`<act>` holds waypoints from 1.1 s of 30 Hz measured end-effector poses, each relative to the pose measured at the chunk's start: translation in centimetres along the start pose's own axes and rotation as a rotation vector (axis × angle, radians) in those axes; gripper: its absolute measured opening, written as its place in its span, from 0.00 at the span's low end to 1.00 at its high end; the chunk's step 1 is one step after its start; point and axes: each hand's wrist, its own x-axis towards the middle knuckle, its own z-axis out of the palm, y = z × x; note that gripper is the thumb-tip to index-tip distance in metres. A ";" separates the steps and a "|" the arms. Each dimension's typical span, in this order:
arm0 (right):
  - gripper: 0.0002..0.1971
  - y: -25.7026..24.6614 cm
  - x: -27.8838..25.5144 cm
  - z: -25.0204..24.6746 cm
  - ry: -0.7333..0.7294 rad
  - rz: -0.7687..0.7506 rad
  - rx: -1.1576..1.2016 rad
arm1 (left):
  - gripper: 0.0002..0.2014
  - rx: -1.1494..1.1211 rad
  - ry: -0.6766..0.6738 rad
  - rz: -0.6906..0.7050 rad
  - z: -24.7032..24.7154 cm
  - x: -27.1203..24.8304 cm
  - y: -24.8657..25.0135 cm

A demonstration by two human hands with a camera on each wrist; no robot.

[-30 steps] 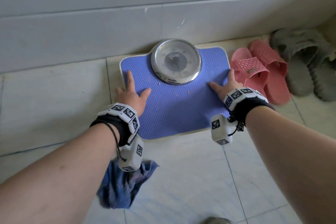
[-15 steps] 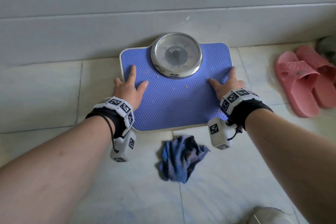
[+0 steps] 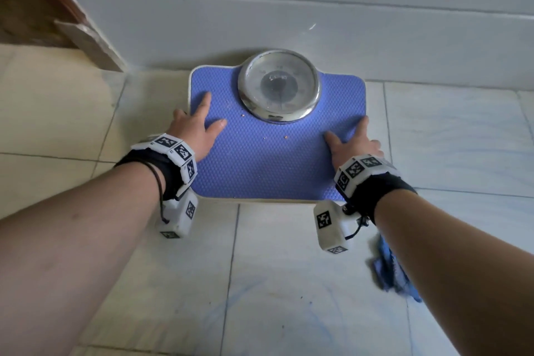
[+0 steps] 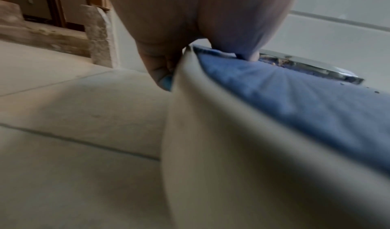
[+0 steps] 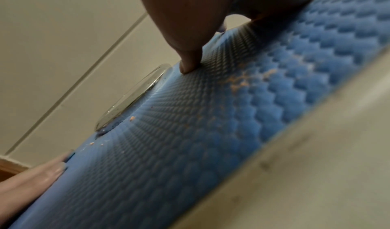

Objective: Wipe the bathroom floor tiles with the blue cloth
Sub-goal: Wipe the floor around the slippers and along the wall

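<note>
Hands first: our left hand (image 3: 194,131) and right hand (image 3: 354,144) clasp the bathroom scale's (image 3: 276,159) side edges, thumbs on top. Near the scale's right front corner, the blue cloth (image 3: 387,269) lies crumpled on the floor tiles (image 3: 274,283).

No text can be read. The scale (image 3: 277,136) has printing on its dial (image 3: 279,84) — a word and numerals, too blurred to make out. The wristbands (image 3: 361,168) bear only black-and-white square markers — no letters.

The scale (image 3: 277,136) has slid left toward the doorway (image 3: 43,9) — away from the blue cloth (image 3: 387,266).
</note>
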 end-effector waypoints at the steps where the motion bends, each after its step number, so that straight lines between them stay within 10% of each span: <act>1: 0.44 -0.8 -0.5 0.8 0.004 -0.002 0.005 | 0.34 -0.005 -0.001 -0.007 -0.4 0.4 -1.0; 17: 0.41 -7.3 -4.6 8.5 -0.101 -0.056 -0.002 | 0.34 -0.056 0.063 -0.104 -3.6 4.5 -11.2; 33: 0.40 -7.3 -4.5 9.1 -0.128 -0.123 -0.112 | 0.30 -0.005 0.086 -0.298 -2.5 4.4 -9.5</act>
